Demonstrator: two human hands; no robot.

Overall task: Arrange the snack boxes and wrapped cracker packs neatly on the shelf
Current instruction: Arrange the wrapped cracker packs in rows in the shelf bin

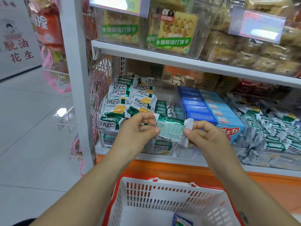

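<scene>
One pack (171,130) pinched at both ends, right in front of the shelf (195,162)

Left grip (138,129) and right grip (207,136) each pinch a crimped end, barcode side facing up. Other packs (121,103) are piled just behind the left grip, blue boxes (202,111) sit behind the right one, and a basket (146,191) is below both.

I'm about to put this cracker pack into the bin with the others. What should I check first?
1. Grip: left hand and right hand pinch the cracker pack by its end seals. Ok.
2. Facing: barcode side is toward the camera; the shelved packs show their logo. Not ok.
3. Target: the clear bin holds matching green packs. Ok.
4. Free slot: the hands cover the bin's front. Cannot tell.
5. Stock left: one packet remains in the basket. Not ok.
</scene>
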